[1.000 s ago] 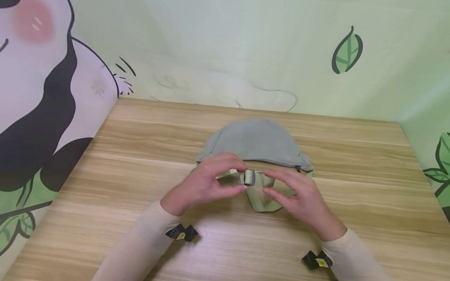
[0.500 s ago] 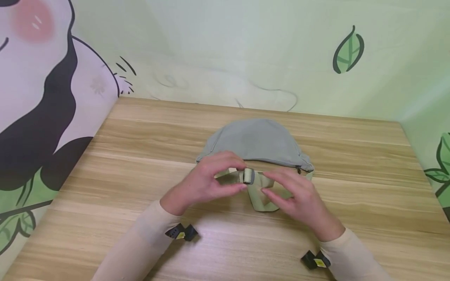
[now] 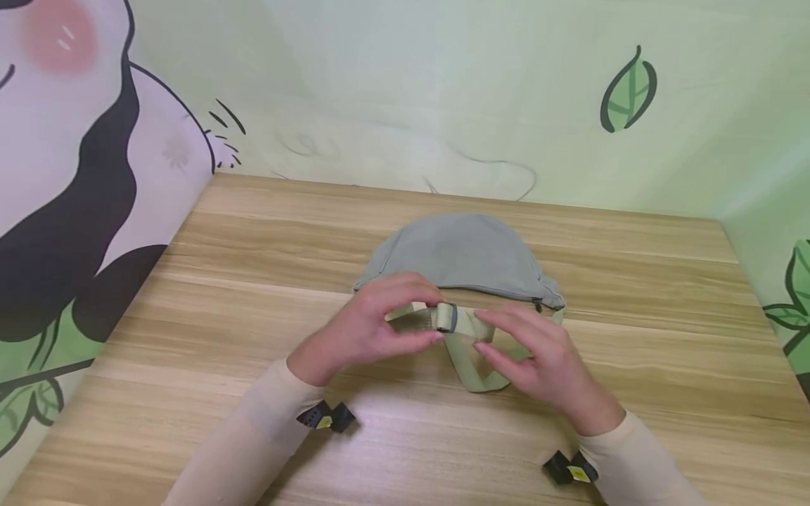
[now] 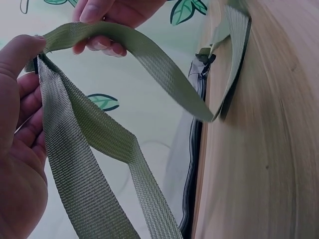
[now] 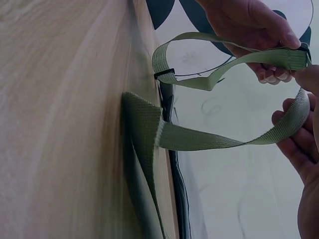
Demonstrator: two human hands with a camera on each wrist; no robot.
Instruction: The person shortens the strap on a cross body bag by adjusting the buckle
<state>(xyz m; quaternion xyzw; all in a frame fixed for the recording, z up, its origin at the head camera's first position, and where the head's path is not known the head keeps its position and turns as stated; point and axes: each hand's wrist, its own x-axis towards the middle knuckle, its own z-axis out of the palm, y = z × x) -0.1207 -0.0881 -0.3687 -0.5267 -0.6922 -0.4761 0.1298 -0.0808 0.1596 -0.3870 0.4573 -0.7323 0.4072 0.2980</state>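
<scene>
A grey-green waist bag (image 3: 458, 256) lies on the table, its zipped edge toward me. Just in front of it, my left hand (image 3: 363, 323) pinches the webbing strap at a dark slider buckle (image 3: 446, 318), thumb below and fingers above. My right hand (image 3: 547, 358) holds the strap's edges a short way right of the buckle. In the left wrist view the right thumb lies over the strap (image 4: 164, 74), with fingers underneath. Below the hands hangs a loop of the strap (image 3: 462, 362). A second dark slider (image 5: 164, 73) shows on the strap in the right wrist view.
The wooden table (image 3: 253, 246) meets a pale green printed backdrop (image 3: 392, 91) at the back and sides. Black wrist cameras (image 3: 325, 417) sit on both sleeves. A zipper pull (image 3: 538, 306) hangs at the bag's right corner.
The buckle has shifted slightly left, with more flat strap showing to its right. The hanging loop reaches a little lower. My right hand moved slightly left, then back right; the bag stayed still.
</scene>
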